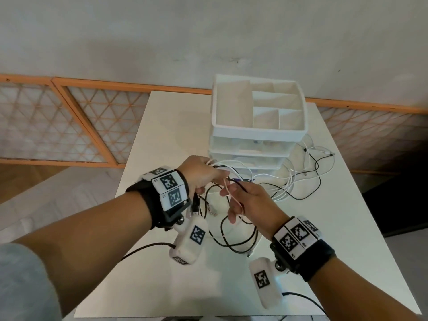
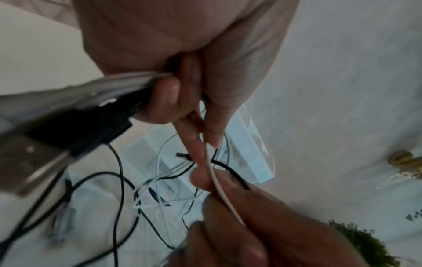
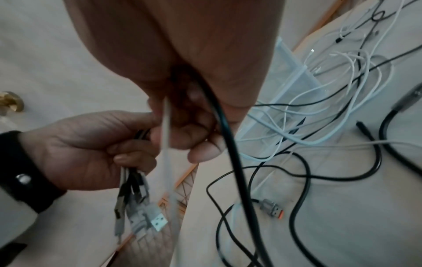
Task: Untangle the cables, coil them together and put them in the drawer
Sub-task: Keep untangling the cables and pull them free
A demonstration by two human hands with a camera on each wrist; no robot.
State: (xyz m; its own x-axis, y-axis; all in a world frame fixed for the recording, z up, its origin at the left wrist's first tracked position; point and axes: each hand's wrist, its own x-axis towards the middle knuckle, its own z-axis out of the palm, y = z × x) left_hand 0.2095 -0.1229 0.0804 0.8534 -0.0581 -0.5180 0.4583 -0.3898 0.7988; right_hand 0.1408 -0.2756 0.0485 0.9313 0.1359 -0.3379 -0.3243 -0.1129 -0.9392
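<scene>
**Both hands working the cable tangle above the worktop**

The left hand (image 1: 201, 175) is gripping a bundle of cable ends (image 3: 137, 207), its fingers curled round them so the plugs are hanging below. The right hand (image 1: 249, 202) is pinching a pale cable (image 2: 224, 196) and a black cable (image 3: 230, 153) just beside it. The remaining cables (image 1: 298, 172) are lying looped on the worktop (image 1: 347, 228) around the drawer unit (image 1: 257, 135), whose drawers appear closed.

Pulling hard now would probably tighten the crossings, and the loops touching the unit could snag or drag it. A loosened grip would be letting the gathered plugs slip.

How the strands cross inside either fist is hidden, and the wrist views are blurring the plugs, so which end belongs to which cable is unclear.
</scene>
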